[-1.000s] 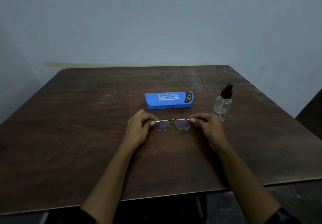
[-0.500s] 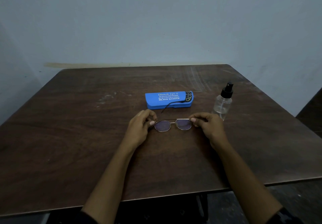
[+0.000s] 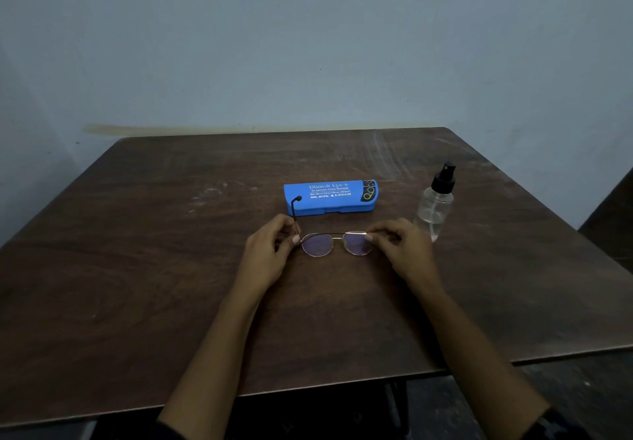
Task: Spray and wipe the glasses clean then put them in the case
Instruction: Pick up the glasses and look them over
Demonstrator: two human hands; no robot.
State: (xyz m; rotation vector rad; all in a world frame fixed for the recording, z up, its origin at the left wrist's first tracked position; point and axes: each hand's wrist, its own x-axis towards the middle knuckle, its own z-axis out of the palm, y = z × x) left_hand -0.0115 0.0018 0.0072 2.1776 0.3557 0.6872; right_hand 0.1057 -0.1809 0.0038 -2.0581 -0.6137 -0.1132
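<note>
Glasses (image 3: 337, 243) cleaning, quick sanity check. Big brown desk (image 3: 137, 285), blue hard case (image 3: 330, 197) lying shut toward the back, clear spray bottle (image 3: 435, 206) with a black pump standing upright to its right. The gold wire-frame pair is just in front of the case, low over the desk or resting on it, can't tell which. My left grip (image 3: 270, 254) pinches the frame's left end, and my right grip (image 3: 402, 251) pinches the right end by the lens. The left temple arm (image 3: 294, 212) is swung open, pointing toward the case. Looks like nothing's sprayed yet. What can bite me from here? (lensnoob)

Few things imo. Your right grip sits near the bottle, and it's tall and narrow, so a careless reach could tip it over. With fingertips that close to the lens edge you're risking fresh smudges. It's a thin wire frame, so twisting the ends while opening the arms could bend the bridge. The other arm is hidden behind your right grip, no idea if it's open. The open arm's tip looks close to the case and might snag on a lift. Also the case is closed and I see no cloth, so you'll need a free grip later. Don't drop the pair lens-down on that scuffed desk. (deskjockey)
</note>
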